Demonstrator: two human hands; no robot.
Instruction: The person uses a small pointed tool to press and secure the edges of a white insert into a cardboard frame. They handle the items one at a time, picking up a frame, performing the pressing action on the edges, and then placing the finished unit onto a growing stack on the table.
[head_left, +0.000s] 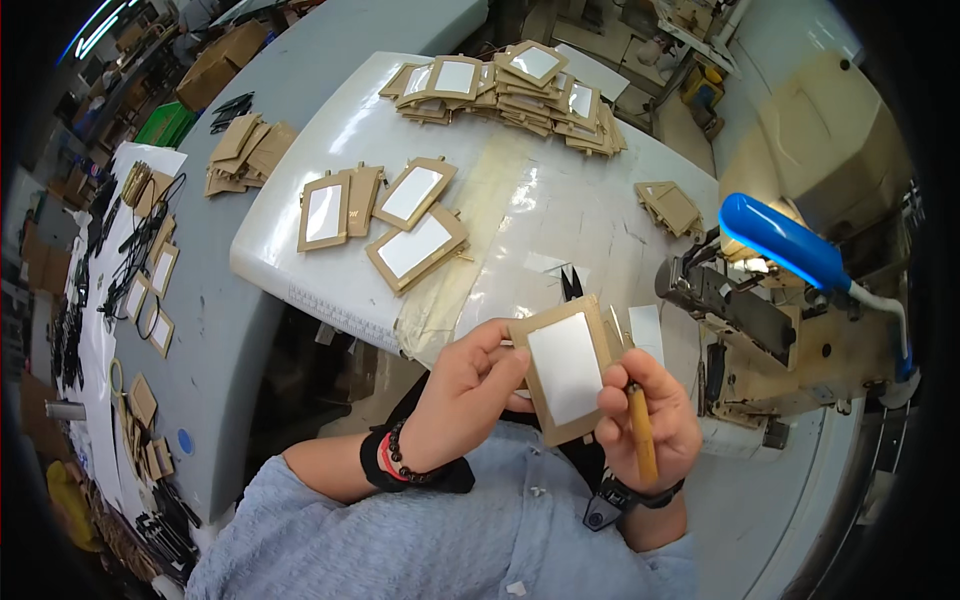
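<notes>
Left hand (465, 395): pinching tan window frame (568, 368), centre frame. Right hand (650, 420): gripping wooden-handled tool (641, 432) against frame edge. Finished-looking stack (520, 85) upper centre; three loose frames (385, 215) left of centre, seemingly pending.

Light-blue fleece top, black bead bracelet (400, 458) w/ red band, black watch (612, 497).

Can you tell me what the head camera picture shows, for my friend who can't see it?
Two hands hold a tan card holder with a clear window: left hand grips its edge, right hand also holds a wooden-handled tool. Similar holders cover the white table.
</notes>
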